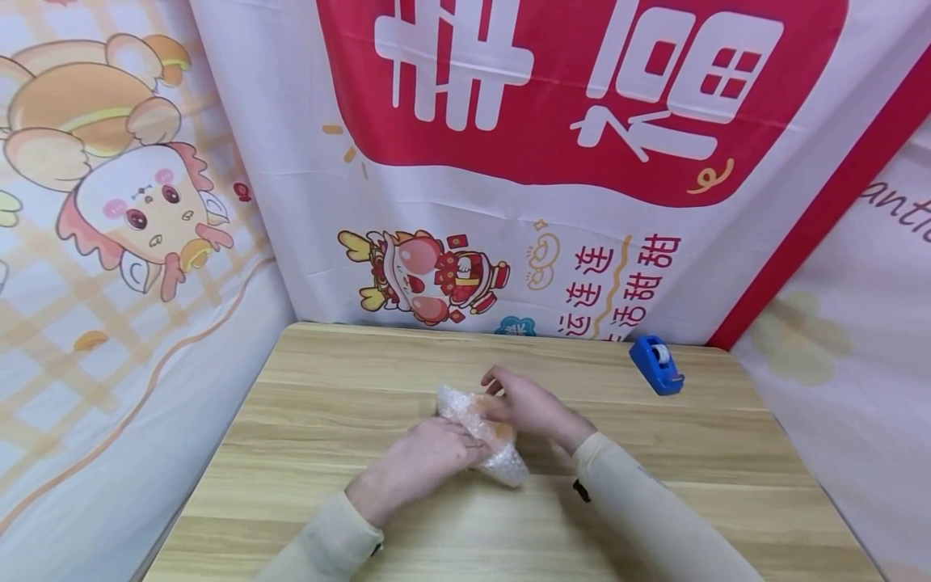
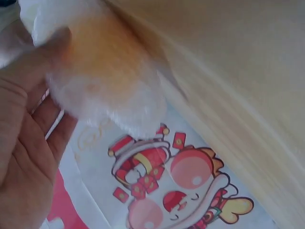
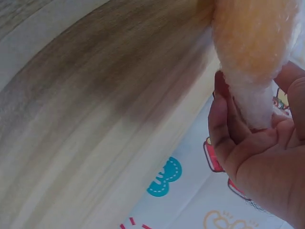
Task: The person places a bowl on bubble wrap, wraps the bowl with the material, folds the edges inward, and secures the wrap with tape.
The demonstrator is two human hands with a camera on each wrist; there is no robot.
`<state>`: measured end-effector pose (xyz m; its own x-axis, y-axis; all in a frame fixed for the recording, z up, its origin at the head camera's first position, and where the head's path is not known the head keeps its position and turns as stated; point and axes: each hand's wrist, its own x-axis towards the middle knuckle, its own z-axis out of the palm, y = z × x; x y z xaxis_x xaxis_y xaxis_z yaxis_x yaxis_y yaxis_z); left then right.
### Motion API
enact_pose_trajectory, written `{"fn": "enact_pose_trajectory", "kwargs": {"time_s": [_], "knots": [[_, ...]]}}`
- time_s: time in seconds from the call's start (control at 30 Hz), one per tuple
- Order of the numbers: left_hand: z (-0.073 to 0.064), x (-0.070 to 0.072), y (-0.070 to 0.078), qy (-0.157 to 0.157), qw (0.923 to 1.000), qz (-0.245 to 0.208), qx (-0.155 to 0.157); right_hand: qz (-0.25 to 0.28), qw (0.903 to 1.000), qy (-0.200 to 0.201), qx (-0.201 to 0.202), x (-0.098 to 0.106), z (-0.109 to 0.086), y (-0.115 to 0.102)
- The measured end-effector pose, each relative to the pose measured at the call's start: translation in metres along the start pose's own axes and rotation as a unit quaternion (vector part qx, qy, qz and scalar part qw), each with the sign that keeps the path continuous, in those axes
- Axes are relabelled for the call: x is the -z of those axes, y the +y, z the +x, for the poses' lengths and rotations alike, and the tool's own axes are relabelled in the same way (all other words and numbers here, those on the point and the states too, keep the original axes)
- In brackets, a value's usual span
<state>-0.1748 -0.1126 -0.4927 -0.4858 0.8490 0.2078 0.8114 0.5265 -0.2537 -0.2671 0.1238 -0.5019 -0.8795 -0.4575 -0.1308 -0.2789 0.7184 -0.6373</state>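
A bundle of clear bubble wrap (image 1: 505, 467) with something orange inside lies slantwise over the middle of the table. What the orange thing is cannot be told through the wrap. My left hand (image 1: 427, 454) grips its near left side; in the left wrist view the thumb (image 2: 59, 40) presses on the wrapped orange part (image 2: 107, 57) and the other fingers go behind it. From the right, my right hand (image 1: 529, 406) holds the far side. The right wrist view shows its fingers curled around the narrower, whitish end of the wrap (image 3: 255, 102), below the orange part.
A blue tape dispenser (image 1: 657, 365) with a roll of tape stands at the back right of the wooden table (image 1: 327, 380). Behind the table hangs a printed red and white cloth (image 1: 451, 194), and more printed cloth (image 1: 131, 339) covers the left side.
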Motion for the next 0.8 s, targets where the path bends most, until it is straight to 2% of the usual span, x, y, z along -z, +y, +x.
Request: {"fn": "enact_pose_trajectory", "kwargs": {"time_s": [0.07, 0.13, 0.23, 0.27, 0.33, 0.37, 0.43, 0.5, 0.57, 0.63, 0.73, 0.8], "knots": [[-0.003, 0.002, -0.008, -0.003, 0.9972, -0.074, 0.01, 0.011, 0.9999, -0.007, -0.004, 0.001, 0.001, 0.003], [-0.005, 0.005, -0.017, -0.004, 0.988, -0.147, 0.047, 0.012, 0.9998, -0.013, -0.004, 0.002, 0.001, 0.005], [-0.01, 0.009, -0.031, -0.003, 0.9649, -0.217, 0.148, 0.013, 0.9997, -0.018, -0.003, 0.002, 0.002, 0.008], [-0.011, 0.01, -0.035, -0.004, 0.9542, -0.233, 0.187, 0.017, 0.9996, -0.02, -0.004, 0.002, 0.002, 0.009], [-0.013, 0.01, -0.04, -0.015, 0.9263, -0.269, 0.263, 0.024, 0.9994, -0.025, -0.01, 0.001, 0.002, 0.009], [-0.015, 0.009, -0.041, -0.021, 0.9091, -0.294, 0.294, 0.027, 0.9992, -0.026, -0.014, 0.001, 0.002, 0.01], [-0.016, 0.007, -0.042, -0.039, 0.8742, -0.35, 0.335, 0.032, 0.9988, -0.027, -0.024, -0.001, 0.002, 0.009], [-0.017, 0.004, -0.041, -0.058, 0.8483, -0.396, 0.347, 0.032, 0.9986, -0.027, -0.033, -0.002, 0.002, 0.008], [-0.018, 0.001, -0.04, -0.073, 0.8217, -0.446, 0.347, 0.03, 0.9985, -0.027, -0.037, -0.003, 0.002, 0.007], [-0.017, -0.001, -0.038, -0.084, 0.8046, -0.478, 0.342, 0.027, 0.9985, -0.028, -0.039, -0.004, 0.003, 0.006], [-0.016, -0.002, -0.036, -0.085, 0.787, -0.508, 0.34, 0.022, 0.9986, -0.03, -0.038, -0.006, 0.003, 0.005], [-0.015, -0.002, -0.034, -0.079, 0.7882, -0.508, 0.338, 0.019, 0.9988, -0.029, -0.035, -0.007, 0.003, 0.005]]}}
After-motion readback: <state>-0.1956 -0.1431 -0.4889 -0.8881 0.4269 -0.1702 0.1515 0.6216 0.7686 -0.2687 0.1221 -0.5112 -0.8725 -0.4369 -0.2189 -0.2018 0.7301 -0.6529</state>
